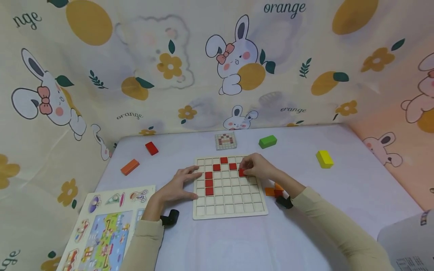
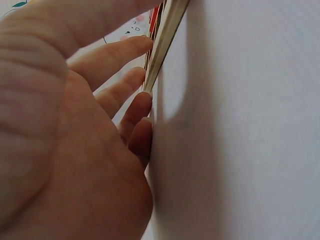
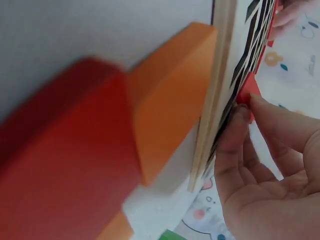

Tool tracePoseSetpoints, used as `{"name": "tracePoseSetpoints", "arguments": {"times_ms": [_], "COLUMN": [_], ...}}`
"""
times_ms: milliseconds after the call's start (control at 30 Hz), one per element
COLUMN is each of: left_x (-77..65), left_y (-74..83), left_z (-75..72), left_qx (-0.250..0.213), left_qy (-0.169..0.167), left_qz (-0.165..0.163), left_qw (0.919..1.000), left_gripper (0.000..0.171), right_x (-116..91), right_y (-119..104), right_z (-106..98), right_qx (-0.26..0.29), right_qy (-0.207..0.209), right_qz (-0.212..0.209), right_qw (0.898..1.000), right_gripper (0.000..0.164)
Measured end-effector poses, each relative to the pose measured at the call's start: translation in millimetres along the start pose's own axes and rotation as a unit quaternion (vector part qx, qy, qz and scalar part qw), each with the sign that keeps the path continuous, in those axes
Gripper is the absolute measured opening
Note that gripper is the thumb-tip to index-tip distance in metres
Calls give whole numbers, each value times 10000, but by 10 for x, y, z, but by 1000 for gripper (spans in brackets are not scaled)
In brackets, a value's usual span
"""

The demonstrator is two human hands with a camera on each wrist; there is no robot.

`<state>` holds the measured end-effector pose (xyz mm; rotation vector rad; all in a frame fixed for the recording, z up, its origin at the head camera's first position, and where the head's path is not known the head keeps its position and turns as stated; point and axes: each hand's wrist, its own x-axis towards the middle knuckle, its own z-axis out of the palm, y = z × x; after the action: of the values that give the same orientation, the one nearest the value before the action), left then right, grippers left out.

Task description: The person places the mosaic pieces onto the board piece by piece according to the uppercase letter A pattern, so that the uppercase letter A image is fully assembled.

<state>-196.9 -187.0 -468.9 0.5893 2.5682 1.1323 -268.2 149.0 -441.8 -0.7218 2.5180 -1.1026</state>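
Observation:
A white grid board (image 1: 230, 207) lies on the table with several red square tiles (image 1: 209, 183) set in its cells, forming a stepped arch. My right hand (image 1: 257, 165) pinches a red tile (image 3: 246, 90) between thumb and fingertips, right at a cell on the board's upper right. Along the board's left edge rests my left hand (image 1: 176, 184), fingers spread and thumb apart. In the left wrist view its fingertips (image 2: 142, 42) touch the board's rim (image 2: 167, 37).
Orange and red tiles (image 1: 270, 192) lie right of the board, under my right forearm. A small pattern card (image 1: 225, 146) sits behind it. Around stand a green block (image 1: 268, 141), a yellow block (image 1: 324, 159), a red block (image 1: 151, 148) and an orange block (image 1: 130, 167). A picture board (image 1: 98, 203) lies left.

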Motion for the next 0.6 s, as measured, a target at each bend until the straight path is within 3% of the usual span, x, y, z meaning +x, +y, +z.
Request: {"name": "tracePoseSetpoints", "arguments": {"times_ms": [233,400,500,600], "left_x": [-4,0,0,1], "left_y": [3,5,-1,-3], "left_z": [7,10,5,1], "left_qx": [-52,-73,-41,1], "left_qy": [44,35,12,12], "left_qz": [-77,-37,-29,-23], "left_qw": [9999,10000,10000,10000], "left_gripper": [81,80,80,80], "right_x": [-91,-255,-393,-574], "right_y": [-46,-47,99,313], "right_z": [-26,-162,-295,-437], "right_qx": [-530,-259,-53,240], "right_qy": [100,423,523,368], "right_qz": [-179,-160,-187,1], "right_qw": [9984,9986,9984,9990], "right_gripper": [17,21,24,30]}}
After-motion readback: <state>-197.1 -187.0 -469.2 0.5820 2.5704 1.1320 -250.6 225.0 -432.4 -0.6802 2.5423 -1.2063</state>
